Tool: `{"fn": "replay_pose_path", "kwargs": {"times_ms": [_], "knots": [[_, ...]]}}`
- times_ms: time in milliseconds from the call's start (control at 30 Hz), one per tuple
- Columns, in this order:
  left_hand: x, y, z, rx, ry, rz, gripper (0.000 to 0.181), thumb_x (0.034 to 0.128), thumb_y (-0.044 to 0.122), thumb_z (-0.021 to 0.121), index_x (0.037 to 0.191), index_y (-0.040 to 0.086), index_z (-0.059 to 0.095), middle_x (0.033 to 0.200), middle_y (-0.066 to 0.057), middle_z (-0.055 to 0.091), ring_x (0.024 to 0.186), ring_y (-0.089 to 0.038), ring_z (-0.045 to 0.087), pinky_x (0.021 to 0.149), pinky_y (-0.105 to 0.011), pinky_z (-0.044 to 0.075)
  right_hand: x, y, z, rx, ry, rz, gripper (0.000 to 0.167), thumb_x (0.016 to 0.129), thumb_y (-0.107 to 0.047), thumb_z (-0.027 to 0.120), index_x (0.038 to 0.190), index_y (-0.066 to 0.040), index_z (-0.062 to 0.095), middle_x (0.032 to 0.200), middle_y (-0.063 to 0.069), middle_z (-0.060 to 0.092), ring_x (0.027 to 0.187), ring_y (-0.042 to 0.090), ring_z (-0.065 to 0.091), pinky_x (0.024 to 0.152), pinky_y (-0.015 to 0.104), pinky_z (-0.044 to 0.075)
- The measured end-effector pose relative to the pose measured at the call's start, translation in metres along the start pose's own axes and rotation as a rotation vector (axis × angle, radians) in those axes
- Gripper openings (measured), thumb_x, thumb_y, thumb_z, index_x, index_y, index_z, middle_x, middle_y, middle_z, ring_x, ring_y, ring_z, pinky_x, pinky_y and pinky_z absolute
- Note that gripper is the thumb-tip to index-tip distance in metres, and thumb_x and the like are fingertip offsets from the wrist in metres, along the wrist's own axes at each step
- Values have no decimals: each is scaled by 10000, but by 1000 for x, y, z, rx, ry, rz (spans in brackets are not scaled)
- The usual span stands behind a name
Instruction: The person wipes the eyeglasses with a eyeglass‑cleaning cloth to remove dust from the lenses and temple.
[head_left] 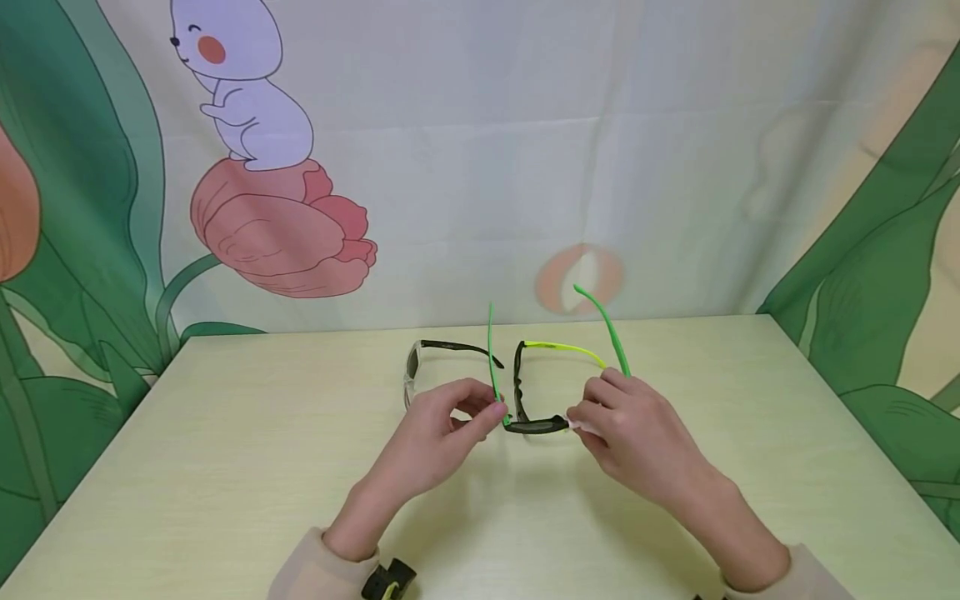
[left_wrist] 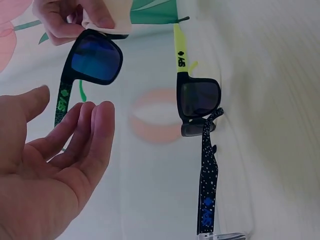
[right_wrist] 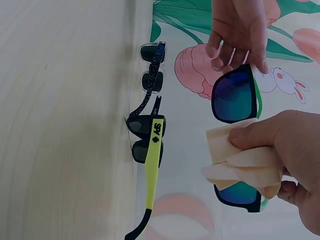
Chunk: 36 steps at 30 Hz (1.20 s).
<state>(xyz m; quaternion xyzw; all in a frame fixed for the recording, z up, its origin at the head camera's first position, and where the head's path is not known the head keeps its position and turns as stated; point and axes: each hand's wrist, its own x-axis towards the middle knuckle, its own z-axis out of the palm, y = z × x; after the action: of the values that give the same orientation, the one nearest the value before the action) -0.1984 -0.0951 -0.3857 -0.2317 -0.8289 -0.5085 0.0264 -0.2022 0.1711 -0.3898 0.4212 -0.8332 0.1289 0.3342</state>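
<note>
Black-framed sunglasses with green inner temples and blue mirrored lenses are held above the table. My right hand pinches them through a pale cloth, which wraps over the bridge and part of one lens in the right wrist view. Around the temple at the other end, my left hand has its thumb and fingers spread apart. In the left wrist view those fingers curve loosely beside the patterned temple; whether they touch it I cannot tell.
Behind the hands, sunglasses with yellow temples stand on the pale table. Clear-framed sunglasses with speckled dark temples stand to their left. A printed curtain hangs along the table's back edge.
</note>
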Motion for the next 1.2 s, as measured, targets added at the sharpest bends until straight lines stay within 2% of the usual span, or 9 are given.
{"fn": "replay_pose_path", "kwargs": {"times_ms": [200,467,867,1067,1200], "knots": [[-1,4,2,-54,28,6,100,958,169,759,997,113,687,917,25,692,891,-130,666,776,-362,611,0,-3,2,-26,9,1,243,686,65,876,811,-87,735,784,-16,552,736,179,498,606,287,460],[-1,8,5,-154,48,5,99,957,93,746,1006,46,674,950,-51,695,934,-190,698,792,-300,610,0,-5,4,-28,21,8,318,650,86,896,867,-83,736,813,-1,570,737,176,511,603,286,475],[-1,10,6,-105,183,-20,91,914,23,773,985,50,724,935,-17,704,933,-168,682,802,-273,605,2,-6,2,-4,33,25,382,688,51,918,1019,-68,769,943,2,696,862,185,640,749,330,582],[0,10,6,-78,208,-29,112,906,14,776,1005,34,728,935,-15,707,954,-176,683,813,-280,604,3,-7,0,59,49,52,352,743,10,898,1040,-73,729,990,-6,722,852,162,652,738,319,594],[0,9,7,-72,214,-34,128,903,13,780,1017,22,723,943,-22,704,964,-189,683,809,-281,605,4,-8,0,138,86,59,341,767,43,868,1050,-67,715,1013,-4,699,891,162,646,765,310,592]]}}
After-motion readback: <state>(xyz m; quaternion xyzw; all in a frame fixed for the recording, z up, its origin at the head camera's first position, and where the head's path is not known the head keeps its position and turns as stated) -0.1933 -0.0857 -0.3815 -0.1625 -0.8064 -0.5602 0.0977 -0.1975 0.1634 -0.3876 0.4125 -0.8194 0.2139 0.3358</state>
